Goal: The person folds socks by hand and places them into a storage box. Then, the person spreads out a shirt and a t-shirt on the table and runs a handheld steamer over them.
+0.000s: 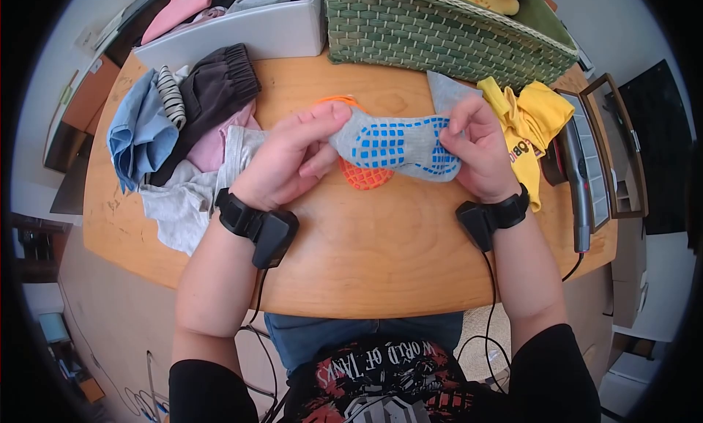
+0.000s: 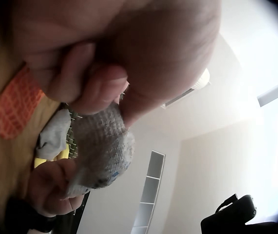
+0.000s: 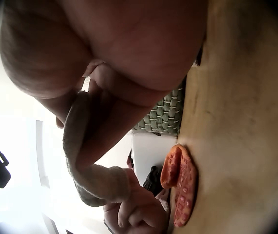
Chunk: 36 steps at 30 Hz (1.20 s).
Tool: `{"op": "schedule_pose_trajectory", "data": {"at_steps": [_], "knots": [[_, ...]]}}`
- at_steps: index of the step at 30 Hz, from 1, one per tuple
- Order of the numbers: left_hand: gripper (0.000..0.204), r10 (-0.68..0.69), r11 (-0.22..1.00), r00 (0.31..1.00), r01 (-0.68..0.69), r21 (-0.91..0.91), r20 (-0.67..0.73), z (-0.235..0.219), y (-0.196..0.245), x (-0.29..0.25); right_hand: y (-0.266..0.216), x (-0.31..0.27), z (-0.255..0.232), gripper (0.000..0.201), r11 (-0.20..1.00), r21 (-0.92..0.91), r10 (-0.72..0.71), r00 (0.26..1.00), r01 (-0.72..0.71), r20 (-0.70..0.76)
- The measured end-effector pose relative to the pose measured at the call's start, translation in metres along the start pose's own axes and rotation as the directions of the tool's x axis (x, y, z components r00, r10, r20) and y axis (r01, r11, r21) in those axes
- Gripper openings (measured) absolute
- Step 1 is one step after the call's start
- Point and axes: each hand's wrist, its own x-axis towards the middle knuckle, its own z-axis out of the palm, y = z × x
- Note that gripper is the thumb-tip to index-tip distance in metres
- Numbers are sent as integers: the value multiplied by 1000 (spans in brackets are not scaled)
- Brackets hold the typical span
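Note:
A grey sock point(image 1: 384, 141) with blue grip squares is stretched sideways above the table between my two hands. My left hand point(image 1: 293, 158) pinches its left end between thumb and fingers. At the other end, my right hand point(image 1: 480, 153) grips the sock with thumb and curled fingers. In the right wrist view the sock point(image 3: 83, 170) sags in a curve from hand to hand. Below it on the tabletop lie orange socks point(image 1: 365, 177) with a grip pattern, partly covered by the grey one in the head view. A grey cloth piece point(image 1: 447, 92) lies behind my right hand.
Dark trousers point(image 1: 216, 90), blue cloth point(image 1: 139, 134) and light grey clothes point(image 1: 179, 207) are heaped on the left. A yellow garment point(image 1: 523, 123) and a divided case point(image 1: 589, 159) sit on the right. Behind stand a white bin point(image 1: 242, 35) and a green woven basket point(image 1: 439, 35).

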Motion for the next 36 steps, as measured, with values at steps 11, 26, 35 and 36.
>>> {"op": "schedule_pose_trajectory", "data": {"at_steps": [11,26,35,36], "knots": [[38,189,981,981,-190,-25,-54,9,-6,5,-1,-2,0,26,987,132,90,995,-96,45],[34,126,983,992,-127,-136,-15,-23,-3,7,-2,-6,4,50,975,129,146,961,-179,235],[35,176,984,974,-175,22,-144,-17,-3,9,1,-5,6,39,994,3,107,983,-109,149],[36,160,985,987,-161,-59,-26,-24,-2,8,1,-5,5,37,995,13,97,986,-99,134]]}}
